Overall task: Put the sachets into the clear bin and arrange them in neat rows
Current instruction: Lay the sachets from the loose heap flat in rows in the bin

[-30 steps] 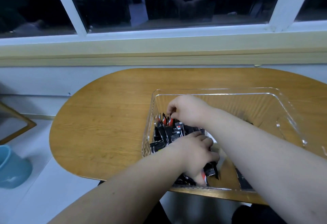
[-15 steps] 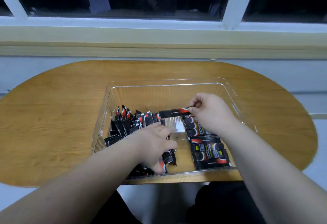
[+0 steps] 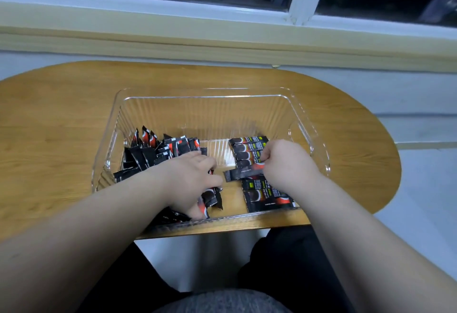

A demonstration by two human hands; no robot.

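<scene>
Head view shows me the clear bin (image 3: 116, 114) on the wooden table (image 3: 61, 119) — a loose heap of sachets (image 3: 153, 152) on its left, a flat row (image 3: 249, 150) on its right. I see the right hand (image 3: 288, 164) pinching a single sachet (image 3: 241, 173) over that row, while the left hand (image 3: 193, 181) curls round a small bunch (image 3: 210, 197) near the front wall.

The one head view looks forward and steeply down from above the person's lap (image 3: 222, 298), close over the clear bin (image 3: 197, 114) on the oval wooden table (image 3: 61, 127). The wide-angle lens bends the window sill (image 3: 173, 38) across the top edge.
</scene>
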